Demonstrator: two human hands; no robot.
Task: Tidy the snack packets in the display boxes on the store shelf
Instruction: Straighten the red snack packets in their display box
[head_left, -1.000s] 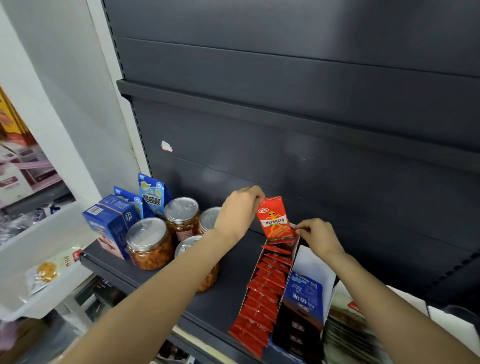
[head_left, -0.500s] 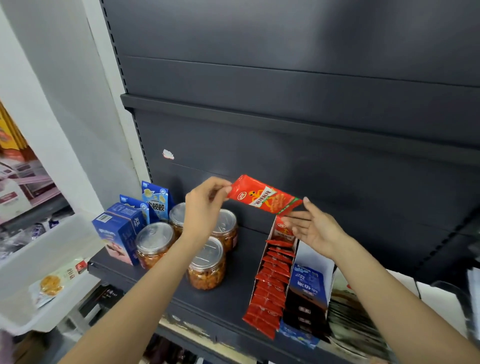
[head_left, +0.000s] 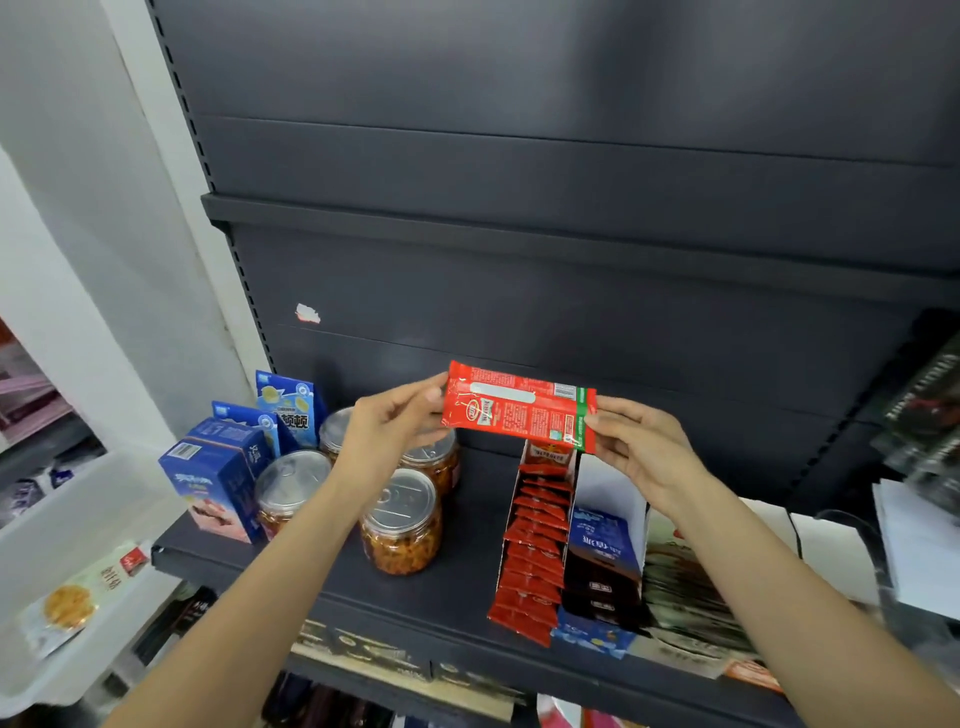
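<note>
I hold a red snack packet (head_left: 517, 408) level in the air above the shelf, its printed back toward me. My left hand (head_left: 387, 434) pinches its left end and my right hand (head_left: 641, 449) pinches its green-edged right end. Below it a narrow display box (head_left: 537, 535) holds a row of several matching red packets. Right beside that stands a second box (head_left: 605, 551) with dark and blue packets and a white inner wall.
Clear jars with metal lids (head_left: 402, 522) and blue cartons (head_left: 218, 486) stand on the dark shelf (head_left: 457, 592) to the left. More flat packets (head_left: 691, 592) lie right of the boxes. A white bin (head_left: 67, 577) sits at lower left.
The red packet came up out of its box, was turned flat and flipped with its back facing me. My right hand moved from open beside it to pinching its right end.
</note>
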